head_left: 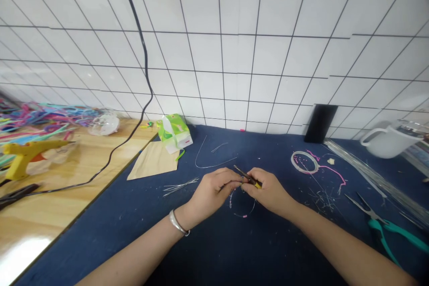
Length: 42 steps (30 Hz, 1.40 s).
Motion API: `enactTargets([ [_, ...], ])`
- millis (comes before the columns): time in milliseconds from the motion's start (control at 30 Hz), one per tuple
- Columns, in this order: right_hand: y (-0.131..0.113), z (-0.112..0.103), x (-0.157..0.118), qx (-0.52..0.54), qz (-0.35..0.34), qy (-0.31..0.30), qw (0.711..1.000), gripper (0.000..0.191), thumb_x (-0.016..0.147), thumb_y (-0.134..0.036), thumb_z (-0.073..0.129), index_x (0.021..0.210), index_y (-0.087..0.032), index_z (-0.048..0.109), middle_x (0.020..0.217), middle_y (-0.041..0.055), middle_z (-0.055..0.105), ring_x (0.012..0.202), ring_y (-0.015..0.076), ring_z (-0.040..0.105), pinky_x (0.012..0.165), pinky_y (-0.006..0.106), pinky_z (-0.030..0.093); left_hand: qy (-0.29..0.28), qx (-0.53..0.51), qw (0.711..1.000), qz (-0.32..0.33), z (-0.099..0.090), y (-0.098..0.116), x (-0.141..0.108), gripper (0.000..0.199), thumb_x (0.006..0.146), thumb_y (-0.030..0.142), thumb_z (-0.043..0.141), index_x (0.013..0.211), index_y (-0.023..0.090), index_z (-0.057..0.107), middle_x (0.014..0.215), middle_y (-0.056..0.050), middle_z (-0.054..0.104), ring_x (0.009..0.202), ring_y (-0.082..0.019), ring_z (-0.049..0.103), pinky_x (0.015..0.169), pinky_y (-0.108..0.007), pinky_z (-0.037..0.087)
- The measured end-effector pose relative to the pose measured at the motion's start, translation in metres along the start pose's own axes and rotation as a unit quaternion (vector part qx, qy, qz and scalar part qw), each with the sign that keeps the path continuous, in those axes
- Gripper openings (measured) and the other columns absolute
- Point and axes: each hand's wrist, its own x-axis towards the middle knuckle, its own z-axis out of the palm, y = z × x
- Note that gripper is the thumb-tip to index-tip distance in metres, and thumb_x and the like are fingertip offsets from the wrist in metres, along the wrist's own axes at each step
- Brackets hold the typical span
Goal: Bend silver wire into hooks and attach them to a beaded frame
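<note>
My left hand (pixel 210 193), with a silver bangle (pixel 177 223) at the wrist, is closed in a pinch on a thin wire loop (pixel 230 201). The loop hangs below my fingertips and carries a small pink bead (pixel 245 216). Wrapped in my right hand (pixel 271 191) is a pair of small pliers (pixel 241 173) with yellow on the handle. Both hands meet at mid-table, and the pliers' dark tip points up and left over the left fingertips. Where exactly the jaws touch the wire is hidden.
Loose wires (pixel 181 186) and a bent wire (pixel 214 166) lie left of my hands. To the right are a bead dish (pixel 292 161), wire scraps (pixel 323 201), teal-handled pliers (pixel 378 223), long wires (pixel 378 178) and a white jug (pixel 389 140). A yellow glue gun (pixel 20 156) rests far left.
</note>
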Motion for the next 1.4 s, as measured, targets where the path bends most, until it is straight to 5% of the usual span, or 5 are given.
enactTargets([
  [167, 0.001, 0.004, -0.001, -0.013, -0.011, -0.004, 1.0, 0.008, 0.077, -0.024, 0.053, 0.073, -0.018, 0.055, 0.073, -0.0003, 0.052, 0.072, 0.0126, 0.049, 0.066, 0.024, 0.038, -0.012, 0.129, 0.99, 0.058, 0.0, -0.003, -0.002, 0.022, 0.085, 0.014, 0.044, 0.09, 0.02, 0.065, 0.088, -0.007, 0.065, 0.084, -0.018, 0.058, 0.076, -0.029, 0.044],
  [600, 0.003, 0.012, -0.003, -0.061, -0.077, 0.056, 0.994, 0.017, 0.078, -0.019, 0.054, 0.064, -0.018, 0.045, 0.067, -0.0023, 0.047, 0.068, 0.0117, 0.044, 0.062, 0.023, 0.034, 0.006, 0.244, 0.97, 0.02, 0.008, -0.003, -0.005, 0.015, 0.081, 0.01, 0.045, 0.075, 0.017, 0.057, 0.075, -0.003, 0.057, 0.072, -0.015, 0.054, 0.067, -0.027, 0.042],
  [867, 0.0, 0.011, -0.003, -0.087, -0.104, 0.066, 0.989, 0.019, 0.076, -0.014, 0.053, 0.062, -0.018, 0.041, 0.065, -0.0025, 0.044, 0.066, 0.0116, 0.041, 0.061, 0.024, 0.032, -0.082, -0.019, 0.987, -0.134, -0.003, -0.003, 0.004, 0.015, 0.083, 0.022, 0.046, 0.073, 0.015, 0.055, 0.067, 0.001, 0.054, 0.06, -0.01, 0.051, 0.057, -0.022, 0.042],
  [967, 0.004, 0.013, -0.004, -0.103, -0.13, 0.07, 0.984, 0.017, 0.077, -0.014, 0.052, 0.064, -0.018, 0.041, 0.066, -0.0021, 0.045, 0.067, 0.012, 0.041, 0.063, 0.024, 0.032, -0.089, -0.019, 0.983, -0.157, -0.005, -0.002, 0.004, 0.015, 0.082, 0.023, 0.046, 0.074, 0.015, 0.056, 0.064, 0.002, 0.052, 0.057, -0.01, 0.049, 0.053, -0.021, 0.039],
  [1400, 0.014, 0.021, -0.003, -0.152, -0.163, 0.089, 0.971, 0.014, 0.08, -0.016, 0.05, 0.067, -0.018, 0.043, 0.069, 0.0002, 0.047, 0.07, 0.014, 0.042, 0.066, 0.027, 0.032, -0.018, 0.197, 0.98, -0.021, 0.003, 0.002, 0.001, 0.016, 0.075, 0.005, 0.044, 0.063, 0.015, 0.049, 0.066, 0.0, 0.051, 0.063, -0.012, 0.048, 0.056, -0.023, 0.034],
])
